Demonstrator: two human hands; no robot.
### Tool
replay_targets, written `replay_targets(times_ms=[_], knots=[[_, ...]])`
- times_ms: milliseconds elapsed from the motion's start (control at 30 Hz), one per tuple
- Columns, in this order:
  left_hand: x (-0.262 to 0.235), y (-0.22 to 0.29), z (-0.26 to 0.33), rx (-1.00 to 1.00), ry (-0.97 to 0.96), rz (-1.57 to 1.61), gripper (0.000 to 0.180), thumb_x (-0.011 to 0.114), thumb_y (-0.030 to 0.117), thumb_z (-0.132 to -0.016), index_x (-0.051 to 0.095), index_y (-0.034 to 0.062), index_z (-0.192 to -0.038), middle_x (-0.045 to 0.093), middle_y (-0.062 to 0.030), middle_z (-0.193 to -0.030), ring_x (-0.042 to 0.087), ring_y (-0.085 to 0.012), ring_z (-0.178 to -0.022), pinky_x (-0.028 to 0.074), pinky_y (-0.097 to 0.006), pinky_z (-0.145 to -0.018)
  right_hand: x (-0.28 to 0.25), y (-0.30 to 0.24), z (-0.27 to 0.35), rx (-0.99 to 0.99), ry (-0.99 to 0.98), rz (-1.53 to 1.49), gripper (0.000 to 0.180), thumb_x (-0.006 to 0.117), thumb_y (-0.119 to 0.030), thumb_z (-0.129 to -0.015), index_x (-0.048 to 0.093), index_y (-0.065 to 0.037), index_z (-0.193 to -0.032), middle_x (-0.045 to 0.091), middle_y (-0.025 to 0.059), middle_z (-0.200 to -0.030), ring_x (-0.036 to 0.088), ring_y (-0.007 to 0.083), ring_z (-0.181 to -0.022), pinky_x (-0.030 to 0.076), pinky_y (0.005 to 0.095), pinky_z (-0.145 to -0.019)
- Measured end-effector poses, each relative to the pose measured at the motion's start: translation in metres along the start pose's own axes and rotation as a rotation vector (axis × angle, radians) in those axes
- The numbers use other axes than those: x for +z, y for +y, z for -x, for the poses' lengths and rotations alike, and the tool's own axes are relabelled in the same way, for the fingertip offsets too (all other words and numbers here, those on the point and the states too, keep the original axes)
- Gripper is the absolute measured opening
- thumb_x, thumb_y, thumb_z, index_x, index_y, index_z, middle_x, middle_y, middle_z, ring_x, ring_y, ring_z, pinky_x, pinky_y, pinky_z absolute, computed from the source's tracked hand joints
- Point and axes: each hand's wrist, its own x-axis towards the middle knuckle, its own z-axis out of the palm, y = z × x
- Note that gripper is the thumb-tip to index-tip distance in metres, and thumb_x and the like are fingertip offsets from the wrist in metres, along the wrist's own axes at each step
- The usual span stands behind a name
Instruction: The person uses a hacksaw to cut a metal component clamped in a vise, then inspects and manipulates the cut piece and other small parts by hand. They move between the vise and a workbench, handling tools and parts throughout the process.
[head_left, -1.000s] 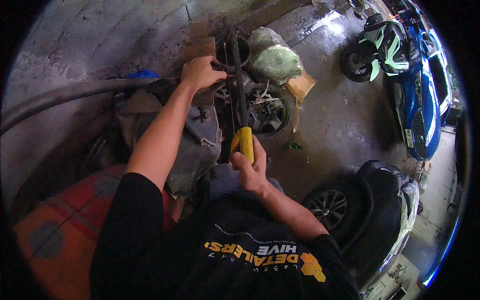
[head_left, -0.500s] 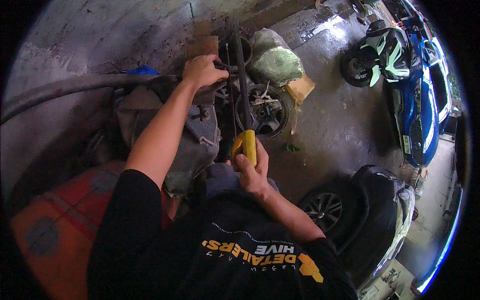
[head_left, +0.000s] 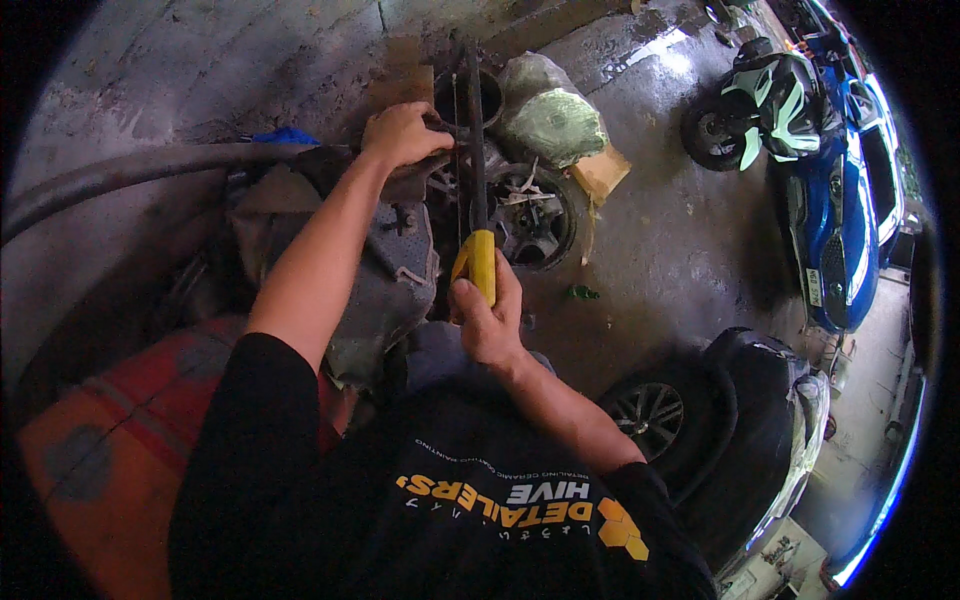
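Observation:
My right hand (head_left: 490,325) is wrapped around the yellow handle of a hacksaw (head_left: 482,268). Its dark frame points away from me, and the thin blade runs along the left side of the frame. My left hand (head_left: 400,138) is closed at the far part of the blade, on a dark piece that the fingers mostly hide; its kind I cannot make out. Below that hand sits a dark, worn metal block (head_left: 400,245) with a bolt-like stud on top. A brown board (head_left: 402,85) lies just beyond the left hand.
A thick dark hose (head_left: 130,180) curves in from the left. Alloy wheels (head_left: 535,220), a plastic-wrapped bundle (head_left: 550,110) and cardboard (head_left: 602,175) lie ahead. At right stand a scooter (head_left: 770,110), a blue car (head_left: 840,230) and a dark vehicle's wheel (head_left: 650,412). A red-orange surface (head_left: 120,440) is at lower left.
The hacksaw and my right hand have moved away from me and slightly left. My left hand stays at nearly the same place.

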Motion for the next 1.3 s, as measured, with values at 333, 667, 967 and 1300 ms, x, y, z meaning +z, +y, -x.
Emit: replay_targets(times_ms=[333,667,967,1300], knots=[[-0.009,0.008,0.004,-0.050,-0.041,0.044,0.063,0.079,0.053,-0.068,0.076,0.0181,-0.120,0.074,-0.0134,-0.125,0.068,-0.0338,-0.118,0.049,-0.046,-0.104,0.005,0.002,0.002,-0.003,0.026,-0.005,0.042,0.067,-0.021,-0.091,0.053,0.000,-0.124,0.056,0.0042,-0.099,0.051,0.0139,-0.089,0.046,0.0312,-0.080],[0.001,0.001,0.001,-0.028,0.012,0.022,0.067,0.079,0.053,-0.070,0.072,0.0152,-0.126,0.073,-0.0159,-0.124,0.069,-0.0360,-0.115,0.052,-0.045,-0.101,-0.001,-0.012,-0.002,0.080,-0.029,-0.050,0.040,0.067,-0.021,-0.092,0.054,0.000,-0.124,0.057,0.0050,-0.097,0.056,0.0140,-0.086,0.048,0.0317,-0.075],[0.005,-0.002,-0.002,-0.022,0.033,0.003,0.066,0.079,0.053,-0.069,0.074,0.0157,-0.123,0.075,-0.0149,-0.122,0.069,-0.0352,-0.115,0.052,-0.045,-0.101,-0.004,-0.003,-0.005,-0.021,0.005,0.056,0.039,0.067,-0.022,-0.092,0.055,0.001,-0.120,0.058,0.0053,-0.092,0.053,0.0149,-0.081,0.046,0.0323,-0.073],[0.003,-0.001,-0.002,-0.031,0.014,0.037,0.067,0.078,0.051,-0.069,0.073,0.0133,-0.124,0.074,-0.0147,-0.122,0.069,-0.0357,-0.113,0.053,-0.044,-0.099,0.002,-0.006,-0.012,0.003,0.026,-0.020,0.039,0.067,-0.021,-0.093,0.055,0.001,-0.123,0.056,0.0040,-0.090,0.054,0.0130,-0.083,0.047,0.0306,-0.072]])
